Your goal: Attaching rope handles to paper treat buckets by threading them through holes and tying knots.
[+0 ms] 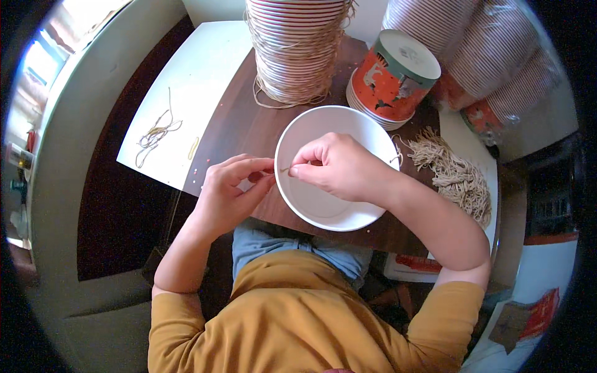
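A white paper bucket (323,205) stands open-side up on the dark brown table in front of me. My right hand (339,165) reaches inside it, thumb and fingers pinching a short end of beige string (284,170) that shows at the bucket's left inner wall. At the outside of that same wall is my left hand (233,189), its thumb and fingertips brought together; what they hold is hidden behind the wall. On the bucket's right side, another bit of string (396,155) shows at the rim.
A tall stack of buckets (297,56) with string handles stands at the back. To its right are upside-down orange printed buckets (392,78) and plastic-wrapped stacks (491,50). A bundle of beige strings (457,177) lies right, loose string (155,133) left on a white board (186,81).
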A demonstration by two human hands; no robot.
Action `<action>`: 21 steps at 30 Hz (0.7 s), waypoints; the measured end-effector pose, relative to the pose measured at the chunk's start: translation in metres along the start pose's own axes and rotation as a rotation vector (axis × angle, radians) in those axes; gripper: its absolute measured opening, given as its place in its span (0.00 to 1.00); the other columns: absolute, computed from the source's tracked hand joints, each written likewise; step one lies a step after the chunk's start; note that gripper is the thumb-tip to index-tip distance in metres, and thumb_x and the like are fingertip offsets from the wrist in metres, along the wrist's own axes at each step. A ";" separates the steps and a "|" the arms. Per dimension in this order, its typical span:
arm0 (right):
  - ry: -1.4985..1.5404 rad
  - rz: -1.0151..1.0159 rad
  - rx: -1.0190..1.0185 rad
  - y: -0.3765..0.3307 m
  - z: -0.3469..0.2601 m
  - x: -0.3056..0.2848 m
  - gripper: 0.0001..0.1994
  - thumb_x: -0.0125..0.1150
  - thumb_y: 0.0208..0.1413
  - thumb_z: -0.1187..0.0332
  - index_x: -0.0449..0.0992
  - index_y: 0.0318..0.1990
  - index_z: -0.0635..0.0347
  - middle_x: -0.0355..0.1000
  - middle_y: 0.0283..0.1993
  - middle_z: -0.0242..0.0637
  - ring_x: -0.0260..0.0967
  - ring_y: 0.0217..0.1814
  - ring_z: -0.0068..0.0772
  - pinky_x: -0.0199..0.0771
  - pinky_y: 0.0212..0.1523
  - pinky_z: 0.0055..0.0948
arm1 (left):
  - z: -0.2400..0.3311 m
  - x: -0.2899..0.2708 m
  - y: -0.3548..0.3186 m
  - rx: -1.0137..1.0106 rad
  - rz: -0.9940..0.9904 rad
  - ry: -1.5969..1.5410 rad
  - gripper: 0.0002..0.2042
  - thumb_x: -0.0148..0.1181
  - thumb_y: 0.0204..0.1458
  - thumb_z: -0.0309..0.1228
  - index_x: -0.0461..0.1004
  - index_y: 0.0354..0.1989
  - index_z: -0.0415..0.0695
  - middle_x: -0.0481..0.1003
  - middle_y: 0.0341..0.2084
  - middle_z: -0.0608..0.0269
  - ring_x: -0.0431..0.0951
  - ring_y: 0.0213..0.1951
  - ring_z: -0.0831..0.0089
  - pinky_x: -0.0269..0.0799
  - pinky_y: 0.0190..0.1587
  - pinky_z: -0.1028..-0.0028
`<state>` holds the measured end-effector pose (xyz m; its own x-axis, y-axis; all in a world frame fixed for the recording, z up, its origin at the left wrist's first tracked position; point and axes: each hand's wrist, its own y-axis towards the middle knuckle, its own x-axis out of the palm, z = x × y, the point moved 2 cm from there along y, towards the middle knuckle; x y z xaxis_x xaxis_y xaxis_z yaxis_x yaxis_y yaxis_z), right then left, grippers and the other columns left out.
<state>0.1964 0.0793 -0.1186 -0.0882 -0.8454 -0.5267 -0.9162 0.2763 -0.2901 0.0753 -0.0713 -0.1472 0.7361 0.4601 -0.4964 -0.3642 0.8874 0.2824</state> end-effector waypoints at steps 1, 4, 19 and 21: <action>0.001 -0.001 0.000 0.001 0.001 0.000 0.09 0.59 0.54 0.67 0.79 0.35 0.65 0.74 0.25 0.32 0.68 0.29 0.16 0.69 0.33 0.24 | 0.001 0.000 0.001 0.003 -0.006 0.021 0.10 0.61 0.47 0.19 0.78 0.40 0.38 0.77 0.27 0.57 0.77 0.29 0.73 0.72 0.32 0.77; 0.134 -0.015 -0.019 0.001 0.004 0.003 0.09 0.59 0.55 0.68 0.80 0.36 0.65 0.75 0.26 0.30 0.68 0.30 0.15 0.69 0.34 0.22 | 0.000 -0.001 -0.001 0.012 0.000 0.008 0.10 0.61 0.48 0.20 0.78 0.40 0.37 0.77 0.27 0.56 0.77 0.29 0.73 0.71 0.31 0.76; 0.204 -0.047 0.005 0.006 0.010 0.004 0.09 0.59 0.56 0.68 0.80 0.35 0.65 0.75 0.29 0.27 0.68 0.33 0.13 0.69 0.37 0.19 | 0.003 -0.001 -0.001 0.026 0.000 0.010 0.09 0.61 0.48 0.20 0.78 0.39 0.37 0.77 0.27 0.56 0.77 0.28 0.72 0.72 0.31 0.76; 0.237 -0.043 -0.019 0.005 0.006 0.002 0.09 0.59 0.56 0.69 0.80 0.35 0.65 0.75 0.28 0.27 0.67 0.32 0.14 0.69 0.36 0.19 | 0.003 -0.001 -0.001 0.028 0.000 0.015 0.09 0.61 0.48 0.20 0.78 0.39 0.37 0.77 0.28 0.55 0.77 0.28 0.72 0.72 0.31 0.76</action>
<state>0.1939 0.0817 -0.1265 -0.1362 -0.9404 -0.3115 -0.9282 0.2311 -0.2918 0.0765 -0.0728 -0.1448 0.7274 0.4610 -0.5083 -0.3485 0.8863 0.3051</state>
